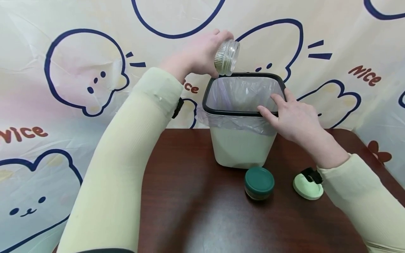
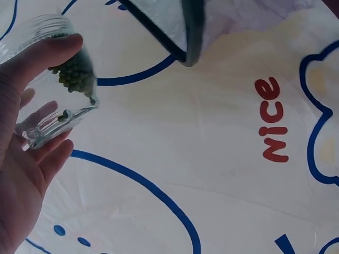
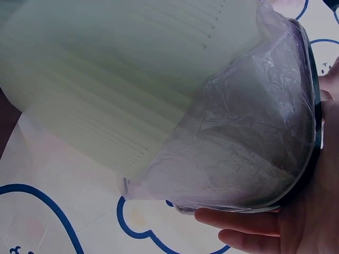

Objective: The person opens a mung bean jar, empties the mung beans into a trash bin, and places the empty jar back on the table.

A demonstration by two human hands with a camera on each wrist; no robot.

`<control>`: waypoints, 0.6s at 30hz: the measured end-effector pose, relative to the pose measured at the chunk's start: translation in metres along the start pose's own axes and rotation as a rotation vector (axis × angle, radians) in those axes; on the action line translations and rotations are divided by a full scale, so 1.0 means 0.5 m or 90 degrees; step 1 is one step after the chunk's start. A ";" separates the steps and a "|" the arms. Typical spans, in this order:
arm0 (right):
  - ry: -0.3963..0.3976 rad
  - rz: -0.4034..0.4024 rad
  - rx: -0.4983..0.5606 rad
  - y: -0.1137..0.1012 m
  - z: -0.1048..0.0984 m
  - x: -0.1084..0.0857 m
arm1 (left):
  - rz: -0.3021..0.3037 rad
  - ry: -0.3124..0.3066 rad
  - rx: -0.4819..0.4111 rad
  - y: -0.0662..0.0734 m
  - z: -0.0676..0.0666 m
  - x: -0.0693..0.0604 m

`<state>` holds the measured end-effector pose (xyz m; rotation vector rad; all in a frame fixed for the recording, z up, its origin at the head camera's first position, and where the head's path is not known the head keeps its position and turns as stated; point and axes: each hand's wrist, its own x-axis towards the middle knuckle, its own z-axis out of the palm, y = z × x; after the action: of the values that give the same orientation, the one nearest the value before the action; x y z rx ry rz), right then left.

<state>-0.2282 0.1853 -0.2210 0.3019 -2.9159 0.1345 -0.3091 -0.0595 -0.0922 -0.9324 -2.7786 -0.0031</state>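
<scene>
Currently, the left grip [image 1: 202,52] curls round a tilted glass jar [image 1: 227,58] of green pellets [image 2: 76,73] near the trash bin's [image 1: 243,144] left rim. Fingers outstretched, the right grip [image 1: 294,116] touches that bin by the counter's [image 1: 196,196] far edge.

On your table [image 1: 183,203] stands the bin [image 1: 242,146]; before it sits the lidded jar [image 1: 259,180], with the lid [image 1: 307,189] to its right; the uncapped jar [image 1: 226,58] is in your left hand [image 1: 202,54].

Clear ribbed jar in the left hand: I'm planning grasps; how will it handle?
The jar is probably rigid, undented under the left hand. Its round shape suggests it may roll; the small green pellets inside may shift.
</scene>
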 end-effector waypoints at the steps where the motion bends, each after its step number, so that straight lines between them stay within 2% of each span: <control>1: 0.000 0.000 0.000 0.000 0.000 0.000 | 0.002 0.000 0.004 0.001 -0.002 0.000; 6: 0.001 0.000 -0.002 -0.001 0.000 0.000 | 0.000 -0.045 0.036 0.002 -0.001 -0.001; 9: 0.002 -0.001 0.001 -0.001 0.002 -0.002 | -0.002 -0.050 0.041 -0.001 0.002 -0.003; 11: 0.000 -0.001 0.002 -0.001 0.002 -0.002 | 0.004 -0.038 0.034 -0.002 0.003 -0.005; 16: -0.010 0.002 0.004 -0.001 0.001 -0.003 | 0.024 0.025 0.018 -0.003 0.001 -0.005; 18: -0.010 0.003 0.005 -0.002 0.000 -0.003 | 0.026 0.026 0.025 -0.001 0.000 -0.005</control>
<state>-0.2266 0.1849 -0.2210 0.2998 -2.9325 0.1451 -0.3076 -0.0614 -0.0925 -0.9680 -2.7116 0.0381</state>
